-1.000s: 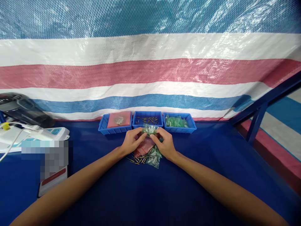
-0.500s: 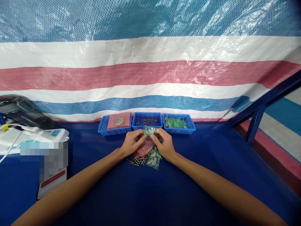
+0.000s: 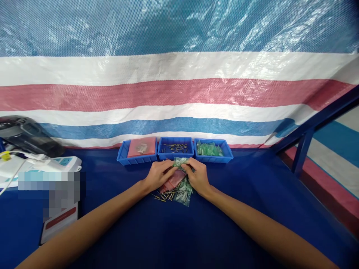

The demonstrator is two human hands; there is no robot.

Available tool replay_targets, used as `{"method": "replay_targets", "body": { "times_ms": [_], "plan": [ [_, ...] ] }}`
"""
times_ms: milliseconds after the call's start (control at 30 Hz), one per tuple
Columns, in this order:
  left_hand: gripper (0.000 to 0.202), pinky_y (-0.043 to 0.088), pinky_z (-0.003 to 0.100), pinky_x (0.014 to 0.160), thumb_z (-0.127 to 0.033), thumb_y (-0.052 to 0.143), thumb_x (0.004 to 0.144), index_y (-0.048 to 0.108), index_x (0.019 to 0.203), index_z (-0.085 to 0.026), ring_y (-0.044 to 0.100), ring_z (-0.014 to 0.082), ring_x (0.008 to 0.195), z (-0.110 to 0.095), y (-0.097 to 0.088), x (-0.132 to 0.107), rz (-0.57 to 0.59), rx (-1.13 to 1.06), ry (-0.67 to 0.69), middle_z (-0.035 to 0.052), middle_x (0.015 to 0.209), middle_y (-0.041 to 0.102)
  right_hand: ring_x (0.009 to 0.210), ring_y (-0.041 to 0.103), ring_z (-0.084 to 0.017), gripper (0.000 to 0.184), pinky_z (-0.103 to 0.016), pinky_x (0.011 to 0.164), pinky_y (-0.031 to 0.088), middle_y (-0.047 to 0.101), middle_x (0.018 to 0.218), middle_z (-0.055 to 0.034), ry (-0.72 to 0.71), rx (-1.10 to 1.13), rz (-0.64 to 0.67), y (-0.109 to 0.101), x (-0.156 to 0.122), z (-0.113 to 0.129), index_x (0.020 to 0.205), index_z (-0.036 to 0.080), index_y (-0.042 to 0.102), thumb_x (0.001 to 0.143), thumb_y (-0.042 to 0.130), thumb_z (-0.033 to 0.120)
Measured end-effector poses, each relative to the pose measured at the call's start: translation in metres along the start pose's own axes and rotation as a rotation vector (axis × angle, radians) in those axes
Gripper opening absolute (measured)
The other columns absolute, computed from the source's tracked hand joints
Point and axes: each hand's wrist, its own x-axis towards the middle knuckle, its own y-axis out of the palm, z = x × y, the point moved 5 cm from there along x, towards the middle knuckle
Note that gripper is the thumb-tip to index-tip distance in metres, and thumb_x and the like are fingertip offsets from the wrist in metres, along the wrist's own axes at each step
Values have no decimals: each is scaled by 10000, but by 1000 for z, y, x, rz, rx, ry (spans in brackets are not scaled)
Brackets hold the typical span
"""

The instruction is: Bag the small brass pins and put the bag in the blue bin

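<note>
Both hands meet over a small pile on the blue table. My left hand (image 3: pixel 157 174) and my right hand (image 3: pixel 198 174) pinch the top of a small clear green bag (image 3: pixel 180 161) holding white parts. Under the hands lie pink bags (image 3: pixel 174 179), another green bag (image 3: pixel 183 191) and loose metal pins (image 3: pixel 165 195). Just behind stand three blue bins: the left bin (image 3: pixel 137 152) holds pink bags, the middle bin (image 3: pixel 175 149) holds pins, the right bin (image 3: pixel 212 150) holds green bags.
A striped woven tarp (image 3: pixel 179 93) hangs behind the bins. At the left sit a black device (image 3: pixel 26 135), a white device with a cable (image 3: pixel 36 164) and a card with a red label (image 3: pixel 57 222). A blue metal frame (image 3: pixel 308 130) stands at the right.
The hands and the green bag have stayed together and sunk slightly towards the pile; the view has tipped a little, so everything sits lower in the picture.
</note>
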Motion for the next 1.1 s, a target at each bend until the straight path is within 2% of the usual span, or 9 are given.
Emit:
{"method": "replay_targets", "body": {
  "times_ms": [200, 333, 567, 800, 1000, 1100],
  "plan": [
    [246, 401, 175, 531, -311, 516, 912, 641, 804, -129, 522, 82, 520, 4, -2, -1, -17, -101, -102, -13, 591, 599, 599, 461, -125, 228, -255, 601, 371, 492, 640, 2, -98, 1, -10, 0, -2, 4, 691, 174, 568, 907, 505, 215],
    [265, 424, 171, 545, -318, 528, 905, 664, 779, -129, 550, 85, 523, 10, 0, -1, -9, -152, -188, -12, 580, 623, 608, 474, -128, 220, -257, 605, 379, 512, 653, -6, -131, 7, -1, 2, -3, 4, 708, 174, 580, 909, 497, 202],
    [249, 450, 170, 587, -294, 505, 919, 676, 858, -123, 597, 97, 591, 7, 1, 0, -16, -134, -120, 16, 667, 666, 594, 464, -121, 220, -250, 597, 373, 496, 631, 8, -60, -16, -39, -1, 0, 5, 681, 171, 567, 894, 521, 203],
    [234, 471, 182, 637, -284, 473, 934, 651, 898, -136, 619, 105, 638, 5, -1, 2, 33, -133, -159, 12, 716, 677, 607, 476, -129, 194, -259, 608, 384, 520, 661, -1, -52, -2, -41, -2, -1, 7, 728, 172, 581, 899, 510, 231],
    [228, 478, 204, 630, -315, 515, 908, 622, 1004, -139, 617, 123, 652, 6, -1, 0, 10, -114, -181, 9, 704, 667, 617, 469, -135, 219, -262, 605, 385, 494, 662, -1, -45, 5, -16, -2, -2, 4, 733, 181, 561, 916, 467, 255],
    [203, 468, 197, 625, -298, 506, 912, 629, 954, -142, 608, 118, 649, 5, -1, 1, 35, -122, -194, 7, 697, 659, 617, 464, -134, 214, -261, 605, 380, 490, 664, -1, -46, 6, -11, -2, -1, 4, 735, 181, 556, 916, 464, 249]
  ]
}}
